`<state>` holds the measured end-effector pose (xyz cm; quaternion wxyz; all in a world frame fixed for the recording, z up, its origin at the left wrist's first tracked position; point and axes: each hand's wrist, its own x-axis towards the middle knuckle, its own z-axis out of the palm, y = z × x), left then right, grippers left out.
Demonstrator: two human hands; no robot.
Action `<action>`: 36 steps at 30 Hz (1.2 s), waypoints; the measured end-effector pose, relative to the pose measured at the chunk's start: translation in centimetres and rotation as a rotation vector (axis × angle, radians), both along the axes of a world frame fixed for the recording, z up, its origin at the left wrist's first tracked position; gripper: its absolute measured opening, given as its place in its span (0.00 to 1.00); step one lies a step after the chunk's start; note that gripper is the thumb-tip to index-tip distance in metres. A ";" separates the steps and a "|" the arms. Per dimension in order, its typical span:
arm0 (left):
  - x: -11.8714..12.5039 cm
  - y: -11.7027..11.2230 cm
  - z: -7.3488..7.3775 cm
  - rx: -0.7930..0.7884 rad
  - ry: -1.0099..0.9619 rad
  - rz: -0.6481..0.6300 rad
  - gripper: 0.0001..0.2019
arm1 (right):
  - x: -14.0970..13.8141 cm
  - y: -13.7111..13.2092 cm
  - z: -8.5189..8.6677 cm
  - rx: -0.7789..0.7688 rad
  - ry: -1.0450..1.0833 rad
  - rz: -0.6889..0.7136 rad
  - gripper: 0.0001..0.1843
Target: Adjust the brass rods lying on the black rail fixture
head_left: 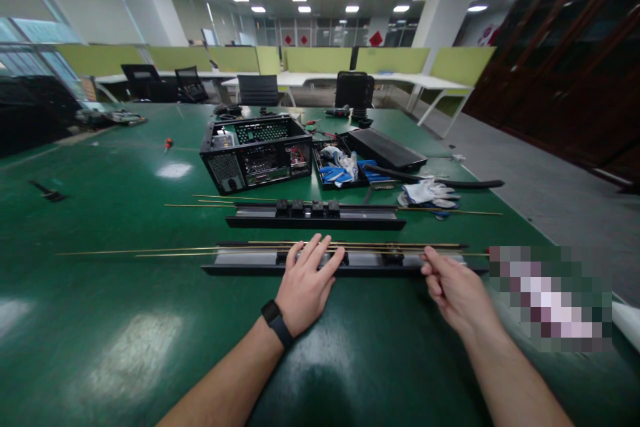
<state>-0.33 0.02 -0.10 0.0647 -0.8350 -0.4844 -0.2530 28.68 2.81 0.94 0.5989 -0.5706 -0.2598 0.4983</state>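
A long black rail (240,267) with small black blocks lies across the green table (100,320) near me, with thin brass rods (150,251) along its top. My left hand (306,283), a dark band on its wrist, rests fingers flat and spread on the rail's middle blocks. My right hand (450,287) has its fingers curled in a pinch at the rods near the rail's right end. A second black rail (360,217) with several black blocks and more brass rods lies parallel just beyond.
Behind the rails stands an open black computer case (255,153), a black tray (340,170) with blue-and-white gloves, a flat black panel (387,149), a black hose (450,181) and loose gloves (427,193). The table edge runs along the right. Office desks and chairs stand behind.
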 end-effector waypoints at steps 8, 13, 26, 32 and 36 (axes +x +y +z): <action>0.0 0.0 0.1 -0.010 0.003 -0.002 0.28 | -0.2 -0.1 0.5 -0.018 -0.019 0.002 0.26; 0.0 -0.1 0.1 -0.005 -0.002 -0.003 0.28 | 0.4 0.0 0.5 0.003 0.005 -0.112 0.23; -0.1 -0.1 0.1 -0.014 0.002 -0.003 0.27 | 0.3 0.1 0.2 0.025 0.032 -0.083 0.28; 0.0 0.0 0.1 -0.004 -0.001 -0.002 0.28 | -0.3 -0.1 0.2 -0.019 0.009 0.053 0.27; 0.0 0.0 0.2 0.003 0.000 -0.002 0.27 | 0.3 0.1 0.4 0.024 0.024 -0.122 0.27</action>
